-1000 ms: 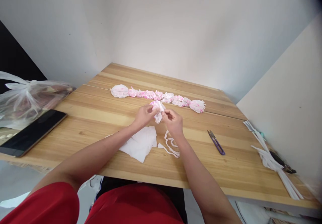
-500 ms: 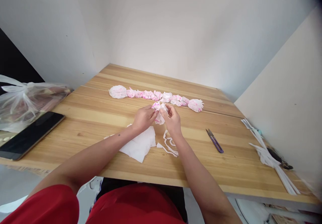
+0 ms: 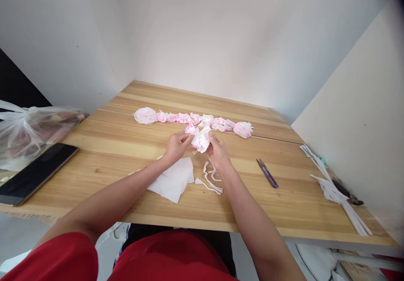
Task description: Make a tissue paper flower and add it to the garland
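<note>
Between my two hands is a crumpled white and pink paper flower [image 3: 200, 139]. My left hand [image 3: 177, 146] pinches its left edge, and my right hand [image 3: 217, 148] grips its right side. Just beyond lies a row of pink and white ruffled paper flowers [image 3: 183, 118], with a larger rounded one at each end. White paper sheets [image 3: 173, 180] lie partly under my left forearm. Thin white strips [image 3: 208, 181] curl on the wood beside my right wrist. To the right, purple-handled snips [image 3: 267, 174] rest with their blades pointing away from me.
A black phone [image 3: 34, 172] lies at the left edge of the wooden table [image 3: 240, 205], beside a knotted clear plastic bag [image 3: 34, 131]. White strips tied in a bundle [image 3: 337, 196] and a dark tool [image 3: 347, 193] are at the right. Walls stand behind and to the right.
The paper flower in my hands has spread wider and shows more of its white face. My hands have moved slightly apart. The whole view has shifted a little.
</note>
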The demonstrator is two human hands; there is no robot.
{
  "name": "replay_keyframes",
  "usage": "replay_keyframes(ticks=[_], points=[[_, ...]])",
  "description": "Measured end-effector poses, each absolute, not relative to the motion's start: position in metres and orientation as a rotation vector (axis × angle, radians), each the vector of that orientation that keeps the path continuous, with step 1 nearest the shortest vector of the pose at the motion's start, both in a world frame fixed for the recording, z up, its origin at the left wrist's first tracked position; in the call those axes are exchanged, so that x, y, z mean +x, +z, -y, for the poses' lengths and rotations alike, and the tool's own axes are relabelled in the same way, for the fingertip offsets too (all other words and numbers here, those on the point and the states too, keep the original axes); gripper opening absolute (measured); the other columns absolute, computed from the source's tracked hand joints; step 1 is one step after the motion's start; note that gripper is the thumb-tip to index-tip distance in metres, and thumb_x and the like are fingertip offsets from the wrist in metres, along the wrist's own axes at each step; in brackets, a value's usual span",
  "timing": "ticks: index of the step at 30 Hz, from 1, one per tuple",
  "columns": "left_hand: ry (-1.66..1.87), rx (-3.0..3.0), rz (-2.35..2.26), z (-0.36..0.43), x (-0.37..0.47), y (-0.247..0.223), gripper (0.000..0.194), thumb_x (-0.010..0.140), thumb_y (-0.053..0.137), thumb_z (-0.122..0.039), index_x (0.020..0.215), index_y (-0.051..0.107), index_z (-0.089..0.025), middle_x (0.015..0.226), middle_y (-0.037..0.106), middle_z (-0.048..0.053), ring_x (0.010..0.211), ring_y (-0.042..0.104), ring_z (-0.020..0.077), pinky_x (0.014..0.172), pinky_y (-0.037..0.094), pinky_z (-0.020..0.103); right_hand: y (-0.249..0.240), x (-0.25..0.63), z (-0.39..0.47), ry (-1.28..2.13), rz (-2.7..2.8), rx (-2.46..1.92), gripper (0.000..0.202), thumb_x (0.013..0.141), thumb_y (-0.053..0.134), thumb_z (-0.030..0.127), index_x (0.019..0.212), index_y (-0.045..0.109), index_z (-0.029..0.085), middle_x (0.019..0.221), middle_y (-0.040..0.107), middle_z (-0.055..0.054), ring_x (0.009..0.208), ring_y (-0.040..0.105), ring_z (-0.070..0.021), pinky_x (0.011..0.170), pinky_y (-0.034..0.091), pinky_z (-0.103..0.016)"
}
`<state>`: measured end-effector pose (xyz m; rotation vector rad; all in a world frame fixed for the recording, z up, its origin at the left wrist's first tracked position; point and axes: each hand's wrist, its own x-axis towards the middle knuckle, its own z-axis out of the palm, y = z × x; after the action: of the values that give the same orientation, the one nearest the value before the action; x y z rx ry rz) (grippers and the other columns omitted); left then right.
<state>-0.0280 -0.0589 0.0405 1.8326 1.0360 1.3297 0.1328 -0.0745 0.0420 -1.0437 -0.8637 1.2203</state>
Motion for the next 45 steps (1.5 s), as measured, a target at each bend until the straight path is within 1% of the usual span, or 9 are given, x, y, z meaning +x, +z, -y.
replay_keyframes(ticks=[5,13,17,20,25,31,37,42,45], points=[[1.374,1.911,-1.16,0.058,-0.031,0.045,0.041,0.088,0.048,-0.038,0.053,0.05,-0.016,0.056,0.04,-0.002,0.06,0.039,0.0116,0.059,0.027,0.026,0.047,0.129,0.081,1.096,1.068,-1.119,0.041,0.066,0.078,0.047,0.094,0.067,0.02,0.085,0.069,0.0,0.07,0.061,-0.0128,0.06,0.051,-0.024],[1.127,1.118,-0.895,0.052,-0.028,0.046,0.046,0.071,0.063,-0.06,0.064,0.056,-0.015,0.061,0.055,0.002,0.056,0.048,0.0124,0.054,0.041,0.027,0.044,0.13,0.079,1.281,0.999,-1.012,0.033,0.062,0.081,0.045,0.078,0.069,0.019,0.069,0.065,0.002,0.058,0.053,-0.0102,0.057,0.049,-0.026],[1.021,1.173,-0.819,0.055,-0.029,0.051,0.055,0.075,0.059,-0.068,0.083,0.062,-0.014,0.08,0.062,0.007,0.069,0.056,0.0165,0.059,0.048,0.028,0.042,0.131,0.079,1.163,1.062,-1.078,0.032,0.066,0.077,0.047,0.08,0.069,0.019,0.068,0.064,0.002,0.059,0.053,-0.011,0.059,0.05,-0.026],[1.036,1.405,-0.904,0.056,-0.027,0.052,0.049,0.072,0.068,-0.059,0.092,0.063,-0.015,0.084,0.062,0.006,0.073,0.055,0.0164,0.06,0.045,0.026,0.039,0.133,0.079,1.002,1.129,-1.161,0.03,0.07,0.073,0.048,0.076,0.067,0.019,0.068,0.062,0.003,0.061,0.054,-0.012,0.058,0.05,-0.026],[1.149,1.524,-1.091,0.054,-0.025,0.046,0.031,0.067,0.074,-0.041,0.074,0.062,-0.014,0.063,0.054,-0.002,0.06,0.045,0.0109,0.057,0.035,0.023,0.038,0.133,0.078,0.972,1.183,-1.179,0.03,0.071,0.071,0.049,0.072,0.064,0.019,0.065,0.059,0.003,0.06,0.052,-0.0118,0.056,0.049,-0.025],[1.051,1.115,-0.765,0.051,-0.028,0.042,0.043,0.064,0.078,-0.048,0.082,0.062,-0.012,0.071,0.06,0.001,0.061,0.052,0.011,0.061,0.044,0.026,0.042,0.13,0.077,1.291,0.94,-1.007,0.037,0.059,0.081,0.049,0.069,0.061,0.019,0.058,0.052,0.005,0.05,0.041,-0.007,0.044,0.036,-0.021],[1.187,1.285,-0.885,0.051,-0.027,0.042,0.039,0.066,0.075,-0.048,0.076,0.061,-0.013,0.062,0.054,-0.002,0.056,0.044,0.0083,0.054,0.033,0.022,0.045,0.129,0.082,1.155,1.056,-1.116,0.039,0.071,0.072,0.056,0.081,0.066,0.019,0.07,0.065,0.0,0.061,0.057,-0.013,0.052,0.045,-0.025],[1.125,1.181,-0.844,0.05,-0.03,0.044,0.045,0.07,0.068,-0.058,0.067,0.058,-0.014,0.06,0.056,0.0,0.055,0.046,0.0098,0.056,0.035,0.024,0.045,0.129,0.083,1.06,1.139,-1.102,0.027,0.073,0.074,0.044,0.074,0.062,0.019,0.057,0.055,0.005,0.051,0.046,-0.0081,0.051,0.039,-0.023],[1.134,1.194,-0.86,0.049,-0.03,0.043,0.049,0.069,0.067,-0.062,0.064,0.057,-0.015,0.058,0.053,-0.001,0.054,0.044,0.0094,0.055,0.034,0.024,0.042,0.132,0.079,1.107,1.075,-1.084,0.028,0.071,0.074,0.042,0.083,0.065,0.019,0.063,0.059,0.005,0.054,0.048,-0.0081,0.052,0.04,-0.022]])
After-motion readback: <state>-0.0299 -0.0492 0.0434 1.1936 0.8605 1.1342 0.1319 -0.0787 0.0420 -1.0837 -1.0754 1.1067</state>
